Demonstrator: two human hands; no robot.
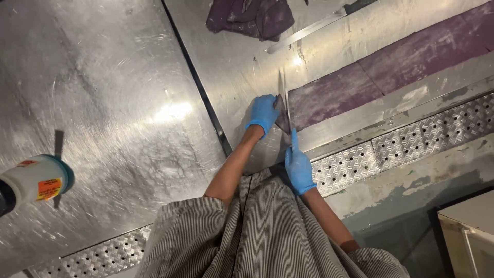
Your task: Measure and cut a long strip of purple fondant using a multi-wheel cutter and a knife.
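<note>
The left hand (263, 114), in a blue glove, pressed on the end of a long purple strip (391, 67) lying across the steel table (103, 103). The right hand (298, 166) (also gloved) gripped a knife (283, 98), blade across that end. A white tub (32, 181) stood far left.

A white cylindrical container (32, 181) with a teal rim lies at the far left, bearing an orange-and-red label (48, 188).

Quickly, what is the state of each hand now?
Left hand: pressed flat on the end of the purple strip.
Right hand: closed on the knife, forefinger along it.
</note>
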